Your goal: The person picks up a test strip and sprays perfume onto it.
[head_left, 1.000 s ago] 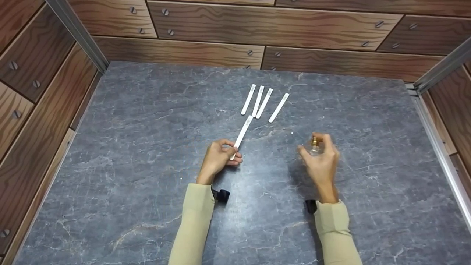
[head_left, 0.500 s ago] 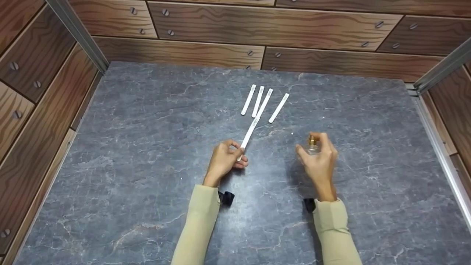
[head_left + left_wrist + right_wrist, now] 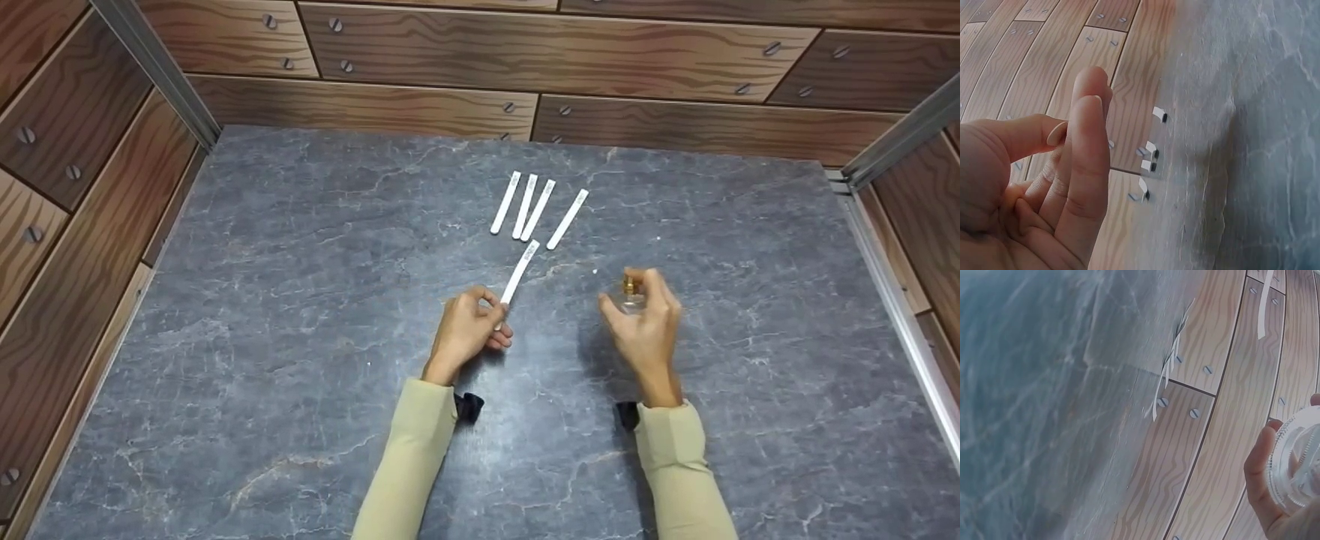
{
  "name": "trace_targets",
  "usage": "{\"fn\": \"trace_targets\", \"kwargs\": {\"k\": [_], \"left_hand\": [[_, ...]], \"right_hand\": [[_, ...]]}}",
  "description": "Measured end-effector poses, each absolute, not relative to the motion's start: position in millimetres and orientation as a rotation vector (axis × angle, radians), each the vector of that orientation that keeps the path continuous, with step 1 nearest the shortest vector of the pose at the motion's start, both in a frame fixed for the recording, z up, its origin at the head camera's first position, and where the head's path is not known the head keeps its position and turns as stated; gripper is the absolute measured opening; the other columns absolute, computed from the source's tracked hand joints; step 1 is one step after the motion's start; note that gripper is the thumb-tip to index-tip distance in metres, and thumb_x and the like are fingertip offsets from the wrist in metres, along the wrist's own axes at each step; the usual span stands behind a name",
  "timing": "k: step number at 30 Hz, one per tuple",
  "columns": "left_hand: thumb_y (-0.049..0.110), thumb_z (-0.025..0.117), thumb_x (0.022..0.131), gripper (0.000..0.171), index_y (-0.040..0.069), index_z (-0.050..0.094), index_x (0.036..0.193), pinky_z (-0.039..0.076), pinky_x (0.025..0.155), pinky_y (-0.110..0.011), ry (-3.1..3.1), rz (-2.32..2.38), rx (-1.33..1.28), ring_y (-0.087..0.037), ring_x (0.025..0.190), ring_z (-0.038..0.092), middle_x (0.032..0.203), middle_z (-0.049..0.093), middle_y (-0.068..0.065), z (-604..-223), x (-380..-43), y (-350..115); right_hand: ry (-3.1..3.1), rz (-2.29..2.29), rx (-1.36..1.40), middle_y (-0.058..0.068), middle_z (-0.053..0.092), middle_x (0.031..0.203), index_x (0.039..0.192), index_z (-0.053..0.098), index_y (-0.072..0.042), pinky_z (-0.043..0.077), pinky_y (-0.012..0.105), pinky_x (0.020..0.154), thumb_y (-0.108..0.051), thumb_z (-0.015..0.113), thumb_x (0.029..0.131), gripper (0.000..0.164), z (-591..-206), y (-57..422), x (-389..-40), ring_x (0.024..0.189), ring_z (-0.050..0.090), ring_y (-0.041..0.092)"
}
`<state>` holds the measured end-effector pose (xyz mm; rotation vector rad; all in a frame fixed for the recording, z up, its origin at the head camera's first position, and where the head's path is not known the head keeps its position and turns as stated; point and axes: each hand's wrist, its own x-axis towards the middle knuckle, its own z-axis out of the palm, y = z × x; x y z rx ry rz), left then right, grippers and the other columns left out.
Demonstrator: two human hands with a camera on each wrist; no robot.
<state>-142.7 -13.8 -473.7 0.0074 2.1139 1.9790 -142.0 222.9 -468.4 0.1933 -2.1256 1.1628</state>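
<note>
My left hand (image 3: 466, 322) pinches the lower end of a white paper test strip (image 3: 520, 271) between thumb and fingers. The strip slants up and away to the right, above the table, with small dark print at its far end. That same strip (image 3: 1264, 306) hangs at the upper right of the right wrist view. My right hand (image 3: 646, 319) holds a small clear glass perfume bottle (image 3: 632, 302) with a gold spray neck. A finger lies on top of the gold sprayer (image 3: 629, 284). In the right wrist view the bottle's ribbed round glass base (image 3: 1292, 467) shows.
Several more white strips (image 3: 505, 202) lie side by side farther back on the grey marbled table (image 3: 315, 300). One strip (image 3: 568, 219) lies slightly apart on their right. Wood-patterned panels (image 3: 420, 52) wall the back and sides.
My left hand has moved right with its strip, towards the bottle. My right hand has shifted slightly left with the bottle. The strips on the table have stayed put.
</note>
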Motion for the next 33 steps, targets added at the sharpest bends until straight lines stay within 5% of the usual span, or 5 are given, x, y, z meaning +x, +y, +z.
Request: {"fn": "trace_targets", "kwargs": {"k": [10, 33], "left_hand": [[-0.002, 0.057, 0.098, 0.013, -0.001, 0.057, 0.086, 0.063, 0.053, -0.04, 2.164, 1.95, 0.063, -0.012, 0.047, 0.065, 0.063, 0.068, -0.016, -472.2, -141.9, -10.1], [0.001, 0.058, 0.098, 0.013, 0.0, 0.057, 0.085, 0.063, 0.053, -0.041, 2.138, 1.961, 0.067, -0.015, 0.048, 0.066, 0.063, 0.068, -0.015, -474.5, -139.3, -8.4]], "right_hand": [[-2.144, 1.108, 0.194, 0.017, 0.066, 0.081, 0.095, 0.062, 0.006, 0.047, 0.024, 0.066, 0.009, 0.08, 0.067, 0.033, -468.1, 221.9, -144.6, 0.071, 0.061, 0.031], [-2.126, 1.11, 0.175, 0.022, 0.063, 0.08, 0.093, 0.062, 0.009, 0.046, 0.019, 0.066, 0.011, 0.08, 0.067, 0.032, -471.7, 220.4, -142.8, 0.07, 0.06, 0.031]]}}
